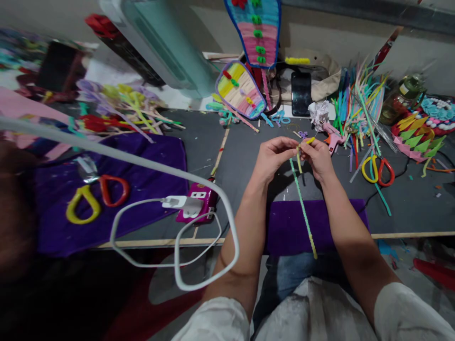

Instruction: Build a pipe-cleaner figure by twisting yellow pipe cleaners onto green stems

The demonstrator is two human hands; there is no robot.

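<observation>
My left hand (276, 155) and my right hand (318, 158) meet fingertip to fingertip above the dark table. Both are closed in a pinch on a short yellow pipe cleaner (299, 163), one end of which pokes down between them. A bit of yellow also shows at the right fingertips. From just below the left fingers a long pipe cleaner (300, 201), pale green turning yellow at its lower end, runs down over a purple cloth (284, 227). Whether the left hand also grips it is hidden. Beyond the right hand lies a pink glue gun (333, 137).
Right of my hands are red-and-yellow-handled scissors (386, 171) and a bundle of pipe cleaners (359, 106). A white cable (232, 227) loops across the left side from a purple power socket (201, 203). A phone (301, 94) stands at the back.
</observation>
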